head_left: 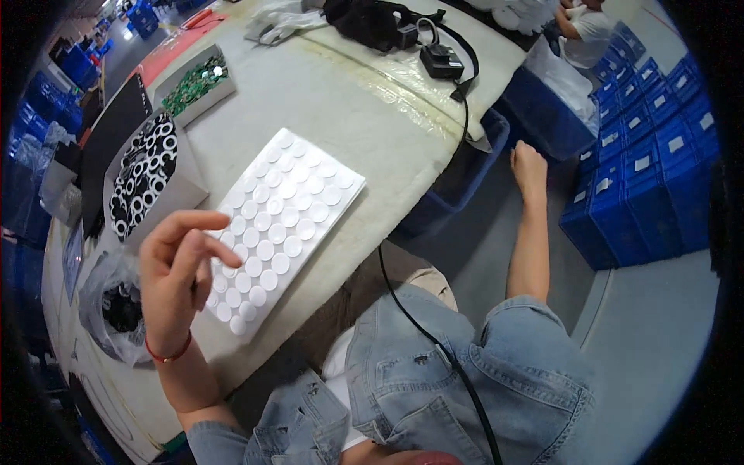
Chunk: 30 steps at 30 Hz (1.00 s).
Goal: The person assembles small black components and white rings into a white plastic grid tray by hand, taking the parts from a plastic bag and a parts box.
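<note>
A stack of white sheets (pixel 346 195) lies slanted on the table, its top covered with rows of round white stickers (pixel 277 232). Over the sheet's left edge hovers my left hand (pixel 180 267), a red band on its wrist. Its fingertips are apart with nothing visible between them; whether they touch the stickers I cannot tell. Out to the right, past the table edge, my right hand (pixel 530 172) is curled into a fist beside the blue bins. What it holds, if anything, is hidden.
Left of the sheets stand a box of black-and-white rings (pixel 200 177), a box of green pieces (pixel 225 91) and a plastic bag of black parts (pixel 93 291). A black adapter (pixel 442 62) with its cable lies far back. Blue crates (pixel 659 186) are stacked right. Another person (pixel 585 35) sits beyond.
</note>
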Motion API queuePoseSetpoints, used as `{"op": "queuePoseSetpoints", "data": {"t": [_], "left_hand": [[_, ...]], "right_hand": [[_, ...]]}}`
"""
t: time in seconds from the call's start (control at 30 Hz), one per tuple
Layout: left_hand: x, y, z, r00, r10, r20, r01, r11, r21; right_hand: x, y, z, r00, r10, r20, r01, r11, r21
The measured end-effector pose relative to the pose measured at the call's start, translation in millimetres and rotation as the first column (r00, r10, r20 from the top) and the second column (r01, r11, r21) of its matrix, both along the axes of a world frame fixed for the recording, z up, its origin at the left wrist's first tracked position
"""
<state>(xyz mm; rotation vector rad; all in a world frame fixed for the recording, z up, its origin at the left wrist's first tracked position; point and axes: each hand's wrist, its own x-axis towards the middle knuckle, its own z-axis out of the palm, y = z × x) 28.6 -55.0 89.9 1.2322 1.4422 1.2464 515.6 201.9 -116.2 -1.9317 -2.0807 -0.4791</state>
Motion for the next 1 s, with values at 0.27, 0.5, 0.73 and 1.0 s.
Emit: {"op": "queuePoseSetpoints", "data": {"t": [0.27,0.5,0.73,1.0], "left_hand": [[-22,-15,0,0.999,0.020,0.051,-0.030,0.976,0.215],[-30,-27,-2,0.995,0.098,-0.020,-0.094,0.985,0.144],[-89,-44,-38,-0.016,0.058,0.998,-0.283,0.957,-0.060],[-114,-68,-68,0.176,0.284,0.942,-0.414,0.890,-0.191]], "right_hand": [[-38,-18,82,-0.006,0.073,-0.997,-0.255,0.964,0.072],[-136,-52,123,-0.269,0.136,-0.953,-0.611,0.741,0.278],[-250,-68,173,-0.003,0.202,-0.979,-0.893,0.441,0.094],[-444,-71,181,-0.015,0.490,-0.871,-0.996,0.071,0.057]]}}
